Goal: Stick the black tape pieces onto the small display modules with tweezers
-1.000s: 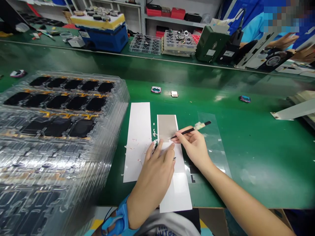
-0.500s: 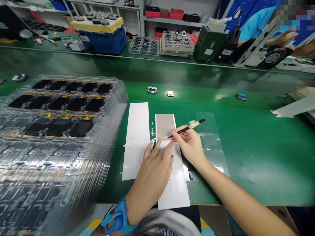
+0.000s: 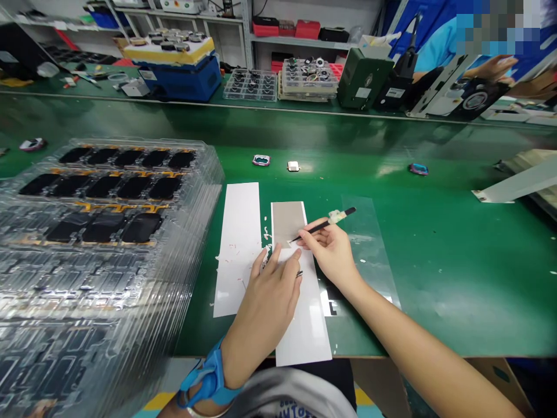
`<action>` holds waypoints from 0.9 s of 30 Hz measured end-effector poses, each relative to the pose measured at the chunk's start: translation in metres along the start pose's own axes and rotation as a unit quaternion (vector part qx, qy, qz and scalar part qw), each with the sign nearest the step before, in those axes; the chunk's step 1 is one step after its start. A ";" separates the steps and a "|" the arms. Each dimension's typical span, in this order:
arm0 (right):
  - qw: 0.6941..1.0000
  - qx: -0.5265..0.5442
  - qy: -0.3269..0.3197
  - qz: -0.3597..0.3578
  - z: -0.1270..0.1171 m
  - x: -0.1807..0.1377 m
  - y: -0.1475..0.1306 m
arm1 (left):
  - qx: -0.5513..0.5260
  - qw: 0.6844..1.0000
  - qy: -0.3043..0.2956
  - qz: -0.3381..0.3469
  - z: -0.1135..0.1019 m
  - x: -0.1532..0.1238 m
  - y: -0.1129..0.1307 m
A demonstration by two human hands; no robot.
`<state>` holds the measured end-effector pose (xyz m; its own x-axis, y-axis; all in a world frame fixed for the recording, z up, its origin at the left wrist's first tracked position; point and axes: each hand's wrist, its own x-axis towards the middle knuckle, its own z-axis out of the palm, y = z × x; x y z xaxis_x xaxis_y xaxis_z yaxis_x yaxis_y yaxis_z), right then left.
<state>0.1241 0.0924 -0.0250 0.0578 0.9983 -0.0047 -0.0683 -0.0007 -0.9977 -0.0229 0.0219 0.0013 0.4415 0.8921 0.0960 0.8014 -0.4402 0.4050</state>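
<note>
My right hand (image 3: 333, 255) pinches black tweezers (image 3: 321, 225) wrapped with pale tape near the back end. Their fine tip touches a small white bit at the lower edge of a grey-brown panel (image 3: 288, 220) on a white sheet (image 3: 303, 334). My left hand (image 3: 265, 302), a blue band at its wrist, lies on this sheet with fingers stretched just below the panel. A small dark mark shows by its index finger; I cannot make out what it is. Another white sheet (image 3: 237, 232) with pinkish scraps lies to the left. Clear film (image 3: 368, 249) lies on the right.
Stacked clear trays (image 3: 191, 209) with black screens fill the left side. Small watch-like cases (image 3: 261, 160) and a white square part (image 3: 293, 166) lie beyond the sheets. A white arm (image 3: 516, 184) juts in at right. A co-worker's hand (image 3: 494, 68) is across the bench.
The tweezers' tip has shifted slightly left and lifts a small white corner at the panel's lower edge. My left hand stays pressed on the sheet. The whole view has shifted a little.
</note>
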 end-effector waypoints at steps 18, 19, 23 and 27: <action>0.973 0.076 0.146 -0.164 0.012 -0.078 -0.054 | -0.595 0.786 0.064 -0.154 -0.023 -0.012 0.008; 0.972 0.084 0.151 -0.161 0.016 -0.081 -0.051 | -0.602 0.781 0.063 -0.151 -0.022 -0.014 0.009; 0.971 0.102 0.156 -0.152 0.022 -0.085 -0.043 | -0.611 0.776 0.065 -0.142 -0.013 -0.018 0.012; 0.972 0.096 0.156 -0.145 0.023 -0.085 -0.038 | -0.629 0.763 0.077 -0.126 -0.006 -0.014 0.012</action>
<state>0.0991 0.0093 0.0151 0.4001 0.8886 0.2241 -0.1876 0.3188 -0.9291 -0.0215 0.0047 0.0099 0.2061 0.9765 -0.0629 -0.2116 0.1072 0.9715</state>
